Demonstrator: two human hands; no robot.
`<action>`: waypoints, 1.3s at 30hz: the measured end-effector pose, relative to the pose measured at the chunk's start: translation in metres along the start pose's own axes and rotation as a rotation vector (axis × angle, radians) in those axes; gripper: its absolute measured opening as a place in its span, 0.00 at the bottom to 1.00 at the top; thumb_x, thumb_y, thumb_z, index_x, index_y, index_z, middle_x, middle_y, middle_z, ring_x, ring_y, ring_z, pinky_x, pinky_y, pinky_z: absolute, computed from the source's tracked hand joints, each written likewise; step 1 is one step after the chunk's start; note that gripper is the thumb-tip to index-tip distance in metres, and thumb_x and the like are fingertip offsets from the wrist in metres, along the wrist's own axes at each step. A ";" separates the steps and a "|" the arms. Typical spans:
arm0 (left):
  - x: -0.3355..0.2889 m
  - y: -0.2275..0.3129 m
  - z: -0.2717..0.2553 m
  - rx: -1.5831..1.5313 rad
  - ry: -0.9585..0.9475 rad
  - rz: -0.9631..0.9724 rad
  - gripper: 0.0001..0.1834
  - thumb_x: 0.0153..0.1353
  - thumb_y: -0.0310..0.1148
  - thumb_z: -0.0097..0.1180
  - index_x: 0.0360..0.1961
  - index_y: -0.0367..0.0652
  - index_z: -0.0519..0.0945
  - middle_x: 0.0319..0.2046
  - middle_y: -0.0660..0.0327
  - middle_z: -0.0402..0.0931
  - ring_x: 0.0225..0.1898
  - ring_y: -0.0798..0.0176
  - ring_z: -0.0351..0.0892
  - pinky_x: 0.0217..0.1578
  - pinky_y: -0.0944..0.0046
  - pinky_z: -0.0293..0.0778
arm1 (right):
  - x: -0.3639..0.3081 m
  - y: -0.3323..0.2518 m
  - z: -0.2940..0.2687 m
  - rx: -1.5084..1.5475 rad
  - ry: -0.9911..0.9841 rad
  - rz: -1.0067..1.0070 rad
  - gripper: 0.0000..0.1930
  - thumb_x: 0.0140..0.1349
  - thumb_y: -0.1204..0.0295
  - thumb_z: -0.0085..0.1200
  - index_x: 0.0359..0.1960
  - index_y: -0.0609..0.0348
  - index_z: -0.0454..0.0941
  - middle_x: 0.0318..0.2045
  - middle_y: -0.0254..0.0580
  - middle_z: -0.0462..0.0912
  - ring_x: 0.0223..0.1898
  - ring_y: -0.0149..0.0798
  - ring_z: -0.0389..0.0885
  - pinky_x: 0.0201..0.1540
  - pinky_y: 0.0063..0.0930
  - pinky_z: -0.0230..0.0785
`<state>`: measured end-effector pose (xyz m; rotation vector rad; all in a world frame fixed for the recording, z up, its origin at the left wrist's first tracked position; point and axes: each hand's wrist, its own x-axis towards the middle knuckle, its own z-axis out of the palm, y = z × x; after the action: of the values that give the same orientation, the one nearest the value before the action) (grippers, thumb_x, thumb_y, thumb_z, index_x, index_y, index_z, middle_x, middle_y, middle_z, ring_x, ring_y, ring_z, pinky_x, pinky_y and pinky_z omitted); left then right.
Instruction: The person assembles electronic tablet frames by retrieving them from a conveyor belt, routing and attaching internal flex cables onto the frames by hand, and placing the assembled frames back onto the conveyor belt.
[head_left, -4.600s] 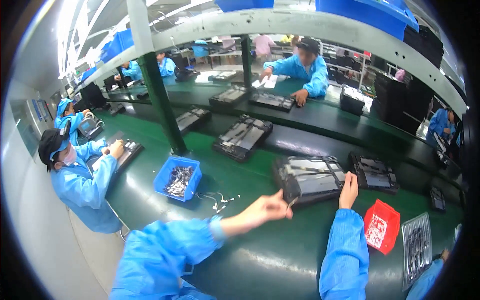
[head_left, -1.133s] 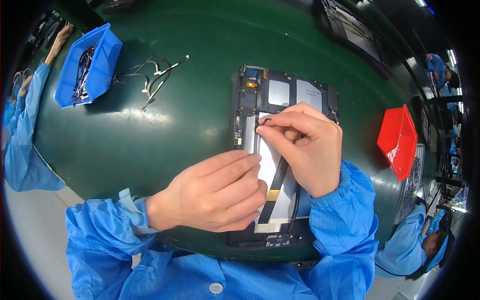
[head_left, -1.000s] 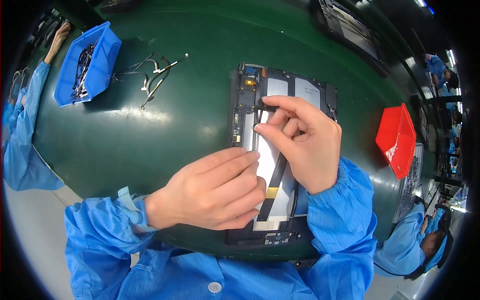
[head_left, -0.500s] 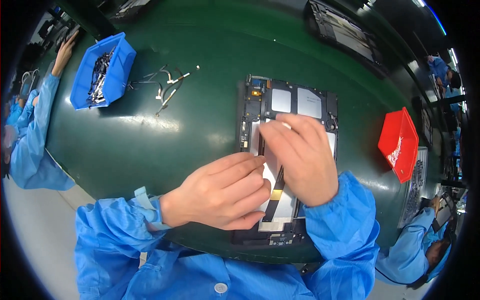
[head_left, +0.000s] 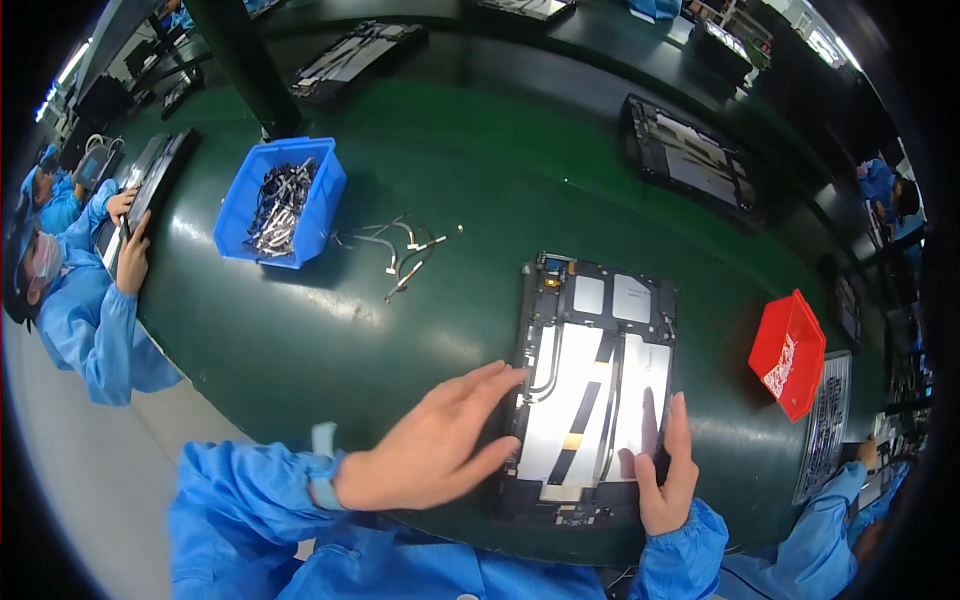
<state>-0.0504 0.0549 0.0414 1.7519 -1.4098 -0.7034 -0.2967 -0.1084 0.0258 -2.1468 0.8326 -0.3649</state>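
An opened tablet lies before me, its inside facing up. Silver battery panels, black flat cables and a gold-coloured patch show in it. My left hand is open at its left edge, fingers stretched towards a thin black cable that curves along that side. At the lower right edge, my right hand is open too, thumb and fingers apart, the thumb over the panel. Loose thin cables with white connectors lie on the green table, left of the tablet's top.
A blue bin of tangled cables stands at the left. On the right are a red bin with small white pieces and a clear tray. More opened tablets lie farther back. A co-worker sits at the left.
My hands have drawn apart, the right moving from over the tablet's middle to its lower right edge. The view has shifted, showing more of the far side. The curved cable is now uncovered.
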 end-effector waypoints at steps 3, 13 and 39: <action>0.024 -0.014 -0.003 0.026 0.099 0.115 0.27 0.62 0.32 0.51 0.61 0.34 0.61 0.55 0.39 0.67 0.60 0.38 0.64 0.59 0.50 0.62 | 0.020 -0.013 0.012 0.245 0.085 0.033 0.38 0.59 0.77 0.50 0.70 0.63 0.45 0.67 0.64 0.54 0.67 0.53 0.59 0.66 0.38 0.52; 0.090 -0.081 -0.064 0.680 0.538 0.179 0.17 0.55 0.31 0.59 0.45 0.36 0.79 0.50 0.48 0.76 0.53 0.47 0.72 0.54 0.55 0.69 | 0.150 -0.028 0.017 0.994 0.119 -0.119 0.37 0.62 0.78 0.50 0.71 0.52 0.45 0.70 0.54 0.50 0.67 0.41 0.58 0.65 0.30 0.54; 0.103 -0.080 -0.059 0.568 0.637 0.354 0.07 0.44 0.27 0.62 0.26 0.44 0.76 0.31 0.64 0.77 0.38 0.59 0.74 0.38 0.59 0.68 | 0.374 0.054 -0.116 -0.463 0.505 0.000 0.27 0.45 0.63 0.63 0.49 0.60 0.77 0.52 0.60 0.75 0.55 0.58 0.72 0.59 0.42 0.65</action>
<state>0.0651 -0.0245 0.0117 1.8211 -1.4614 0.4637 -0.1009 -0.4502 0.0540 -2.5183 1.3005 -0.8014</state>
